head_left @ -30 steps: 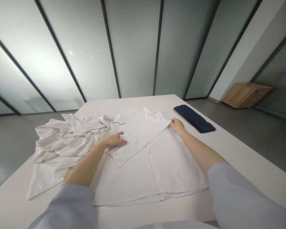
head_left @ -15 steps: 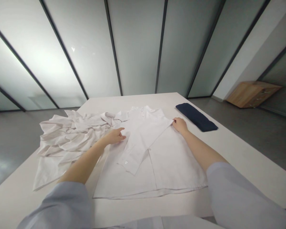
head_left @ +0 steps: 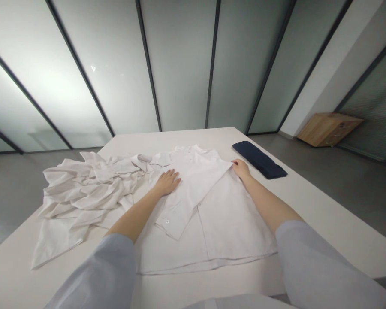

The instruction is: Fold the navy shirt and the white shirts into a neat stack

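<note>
A white button shirt point(head_left: 225, 223) lies flat on the white table point(head_left: 324, 214), with one sleeve point(head_left: 193, 189) folded diagonally across its body. My left hand point(head_left: 167, 182) rests flat and open on the upper part of that sleeve, fingers spread. At the shirt's right shoulder my right hand point(head_left: 241, 168) presses down on the fold of the sleeve with its fingers curled over the cloth edge.
A heap of crumpled white garments point(head_left: 83, 193) lies on the table's left side. A folded dark navy cloth point(head_left: 259, 159) sits at the far right of the table. Beyond are frosted glass walls and a wooden cabinet point(head_left: 330, 128) on the floor.
The sleeve has been laid narrower and straighter across the shirt. My left hand moved up and right, going from a pinch on the cloth to lying flat. My right hand stayed at the shoulder.
</note>
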Demonstrator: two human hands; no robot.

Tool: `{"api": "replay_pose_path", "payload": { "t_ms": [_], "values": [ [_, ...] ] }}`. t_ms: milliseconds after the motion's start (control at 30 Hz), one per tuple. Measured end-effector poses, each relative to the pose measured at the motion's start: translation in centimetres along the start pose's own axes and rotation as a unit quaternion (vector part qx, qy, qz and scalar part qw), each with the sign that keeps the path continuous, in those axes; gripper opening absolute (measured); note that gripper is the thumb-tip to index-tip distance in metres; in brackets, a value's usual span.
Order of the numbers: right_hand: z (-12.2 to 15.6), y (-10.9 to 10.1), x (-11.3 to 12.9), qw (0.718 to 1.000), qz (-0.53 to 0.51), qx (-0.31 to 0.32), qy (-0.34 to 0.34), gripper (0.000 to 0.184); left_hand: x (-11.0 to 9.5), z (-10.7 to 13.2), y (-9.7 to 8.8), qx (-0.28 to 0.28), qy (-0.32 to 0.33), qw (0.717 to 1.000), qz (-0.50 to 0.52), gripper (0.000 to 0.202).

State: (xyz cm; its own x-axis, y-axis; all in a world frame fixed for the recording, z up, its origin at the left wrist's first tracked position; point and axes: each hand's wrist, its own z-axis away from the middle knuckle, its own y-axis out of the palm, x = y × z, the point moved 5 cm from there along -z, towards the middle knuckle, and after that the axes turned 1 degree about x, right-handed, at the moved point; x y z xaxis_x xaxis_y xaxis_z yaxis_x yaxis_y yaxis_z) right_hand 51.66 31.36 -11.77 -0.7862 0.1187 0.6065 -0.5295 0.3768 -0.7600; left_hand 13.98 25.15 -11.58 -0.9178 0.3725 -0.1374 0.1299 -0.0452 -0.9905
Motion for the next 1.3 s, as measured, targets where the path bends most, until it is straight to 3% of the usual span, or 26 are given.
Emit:
{"api": "replay_pose_path", "payload": {
  "t_ms": [133,233,367,467,533,667,900,1300],
  "values": [
    [-0.8,-0.6,-0.2,0.999,-0.038,0.001,0.036,0.042,0.5,0.5,0.3,0.002,0.015,1.0,-0.002,0.061],
    [-0.1,-0.6,1.8,0.999,0.035,-0.008,-0.012,0.041,0.5,0.6,0.3,0.006,0.016,1.0,0.004,0.066],
    [2.6,2.1,6.2,0.975,0.151,0.063,-0.152,0.044,0.5,0.6,0.3,0.001,0.023,1.0,0.008,0.068],
    [4.2,4.6,7.5,0.956,0.198,0.14,-0.164,0.055,0.4,0.8,0.3,0.004,0.019,1.0,0.007,0.068],
    [4.5,5.3,7.3,0.955,0.212,0.151,-0.144,0.061,0.4,1.0,0.2,0.008,0.01,1.0,0.006,0.066],
    [4.3,5.0,6.7,0.958,0.217,0.126,-0.135,0.058,0.3,1.3,0.1,0.015,-0.003,1.0,0.002,0.066],
    [5.5,3.2,7.9,0.946,0.232,0.082,-0.212,0.038,0.3,1.4,-0.2,0.01,-0.003,1.0,0.011,0.066],
    [6.4,2.7,8.8,0.936,0.262,0.103,-0.212,0.034,0.5,1.4,0.1,-0.003,0.002,1.0,-0.004,0.064]
  ]
}}
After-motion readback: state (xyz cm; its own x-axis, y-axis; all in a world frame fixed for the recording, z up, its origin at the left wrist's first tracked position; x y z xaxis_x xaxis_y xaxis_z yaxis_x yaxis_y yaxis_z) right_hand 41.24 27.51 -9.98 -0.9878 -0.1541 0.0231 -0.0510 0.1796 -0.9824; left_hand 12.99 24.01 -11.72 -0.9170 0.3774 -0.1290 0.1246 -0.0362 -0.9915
